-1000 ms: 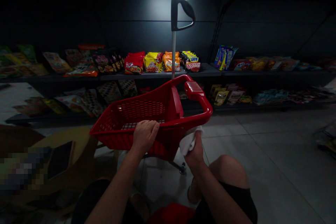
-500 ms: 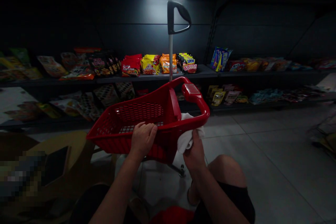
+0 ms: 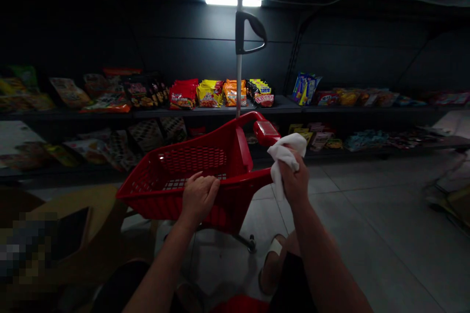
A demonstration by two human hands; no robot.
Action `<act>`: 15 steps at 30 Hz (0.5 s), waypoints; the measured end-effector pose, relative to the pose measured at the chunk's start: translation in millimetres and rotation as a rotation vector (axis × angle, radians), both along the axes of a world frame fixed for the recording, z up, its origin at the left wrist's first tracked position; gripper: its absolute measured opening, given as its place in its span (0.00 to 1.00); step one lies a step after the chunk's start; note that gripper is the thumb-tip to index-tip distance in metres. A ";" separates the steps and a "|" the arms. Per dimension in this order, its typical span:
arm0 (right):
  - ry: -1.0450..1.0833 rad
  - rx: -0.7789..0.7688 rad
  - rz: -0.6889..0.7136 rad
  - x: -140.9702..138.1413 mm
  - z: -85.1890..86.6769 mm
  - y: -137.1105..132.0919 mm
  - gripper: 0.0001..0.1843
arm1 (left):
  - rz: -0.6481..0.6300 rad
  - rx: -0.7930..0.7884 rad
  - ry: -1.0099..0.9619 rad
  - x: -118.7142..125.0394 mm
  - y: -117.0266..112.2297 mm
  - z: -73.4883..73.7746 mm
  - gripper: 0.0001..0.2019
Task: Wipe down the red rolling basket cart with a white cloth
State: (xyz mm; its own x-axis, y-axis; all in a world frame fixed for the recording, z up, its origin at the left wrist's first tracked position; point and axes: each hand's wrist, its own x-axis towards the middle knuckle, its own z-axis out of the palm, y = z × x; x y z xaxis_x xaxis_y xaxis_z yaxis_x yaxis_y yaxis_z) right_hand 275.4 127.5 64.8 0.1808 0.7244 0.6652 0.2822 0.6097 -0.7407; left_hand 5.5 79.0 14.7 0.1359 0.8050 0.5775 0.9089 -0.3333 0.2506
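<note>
In front of me stands a red plastic shopping cart with a perforated basket and a looped handle on its right. My left hand is closed over the near rim of the basket, fingers on the inner side. A white cloth is bunched in my right hand, which presses it around the right corner of the handle. The cloth covers that corner. A grey and red panel sits on the handle's far bar.
Behind the cart, a dark shelf holds rows of snack bags. A metal pole with a black grip rises beyond the cart. To the left is a round wooden table with a dark flat device. Pale tiles cover the floor.
My right hand has moved up and right with the cloth, from beneath the handle's near bar to its right corner. My left hand stays on the rim.
</note>
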 end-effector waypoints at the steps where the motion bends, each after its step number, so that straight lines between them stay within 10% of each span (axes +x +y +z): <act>1: 0.037 -0.081 0.020 3.6 2.7 4.5 0.17 | 0.003 0.003 -0.004 0.3 -0.3 0.0 0.18; 9: -0.404 0.019 0.395 22.2 36.0 -9.9 0.07 | 0.001 -0.038 -0.038 -13.5 -11.5 1.6 0.18; 15: 0.083 -0.293 0.403 20.3 38.2 45.8 0.10 | -0.030 -0.046 -0.037 -23.2 -16.9 1.9 0.18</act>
